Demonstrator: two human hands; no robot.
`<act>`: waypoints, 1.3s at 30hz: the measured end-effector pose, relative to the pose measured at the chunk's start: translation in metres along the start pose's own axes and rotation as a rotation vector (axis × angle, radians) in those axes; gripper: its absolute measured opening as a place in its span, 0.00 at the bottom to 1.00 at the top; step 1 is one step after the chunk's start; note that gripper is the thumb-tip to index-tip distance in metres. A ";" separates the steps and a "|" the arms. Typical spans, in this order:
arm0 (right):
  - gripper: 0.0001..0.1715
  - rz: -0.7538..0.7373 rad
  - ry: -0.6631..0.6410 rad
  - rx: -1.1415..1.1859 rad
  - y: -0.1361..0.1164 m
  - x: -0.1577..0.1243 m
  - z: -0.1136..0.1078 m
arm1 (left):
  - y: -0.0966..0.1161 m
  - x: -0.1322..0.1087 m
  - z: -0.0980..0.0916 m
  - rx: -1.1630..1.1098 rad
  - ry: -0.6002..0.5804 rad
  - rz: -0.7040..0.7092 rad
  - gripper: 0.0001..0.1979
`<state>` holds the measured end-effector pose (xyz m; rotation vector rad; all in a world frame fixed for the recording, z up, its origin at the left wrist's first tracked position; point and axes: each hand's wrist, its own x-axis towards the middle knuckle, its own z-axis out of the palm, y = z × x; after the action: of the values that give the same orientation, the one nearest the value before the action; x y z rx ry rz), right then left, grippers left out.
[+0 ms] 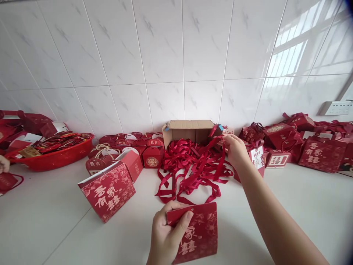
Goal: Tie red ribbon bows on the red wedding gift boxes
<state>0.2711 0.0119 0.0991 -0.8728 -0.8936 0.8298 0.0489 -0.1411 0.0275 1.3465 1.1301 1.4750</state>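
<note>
My left hand (pixel 168 230) grips a red gift box (pixel 202 232) with white lettering and a pale floral print, thumb across its front near the top edge. Farther off, my right hand (pixel 234 147) is closed on a red ribbon (pixel 220 165), pinched at the upper right of a tangled ribbon pile (pixel 183 158). The pile spills from an open cardboard carton (pixel 190 125) lying against the wall. Left of the pile, a second gift box (pixel 110 193) with the same print leans tilted against a plain red box (pixel 134 165).
Several small red boxes (pixel 153 156) stand along the wall. At the left is a red basin (pixel 52 154) full of shiny packets, and another person's hand (pixel 4 163) shows at the edge. More boxes (pixel 317 152) heap at the right, below a power strip (pixel 336 108).
</note>
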 end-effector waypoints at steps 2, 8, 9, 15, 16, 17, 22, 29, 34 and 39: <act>0.09 0.025 -0.029 0.026 -0.004 -0.001 -0.004 | 0.001 0.000 0.000 0.007 0.011 0.013 0.13; 0.12 0.057 -0.124 0.030 -0.005 0.001 -0.011 | 0.003 0.000 0.002 0.010 0.037 0.051 0.11; 0.12 0.056 -0.133 0.021 -0.005 0.001 -0.012 | 0.003 0.000 0.002 0.009 0.038 0.054 0.11; 0.15 0.055 -0.212 -0.034 -0.007 0.001 -0.018 | 0.004 0.000 0.002 0.004 0.046 0.062 0.10; 0.15 0.050 -0.234 -0.051 -0.008 0.001 -0.019 | 0.004 -0.001 0.002 0.008 0.046 0.062 0.11; 0.15 0.032 -0.256 -0.066 -0.009 0.001 -0.019 | 0.003 -0.002 0.002 0.013 0.047 0.062 0.11; 0.14 -0.224 -0.387 -0.130 -0.022 -0.007 -0.019 | -0.004 0.004 0.006 0.073 0.076 0.109 0.10; 0.02 -0.425 -0.718 -0.094 -0.057 -0.042 -0.016 | 0.033 0.048 0.000 0.220 -0.074 0.304 0.07; 0.09 -0.450 -1.011 0.094 -0.066 -0.058 -0.011 | 0.079 0.039 -0.011 0.415 -0.402 0.630 0.01; 0.11 -0.327 -1.230 0.149 -0.061 -0.068 0.000 | 0.083 0.008 -0.014 0.433 -0.224 0.733 0.01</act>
<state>0.2586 -0.0717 0.1333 0.0277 -1.9373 1.1095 0.0341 -0.1560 0.1097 2.3436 0.8712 1.5472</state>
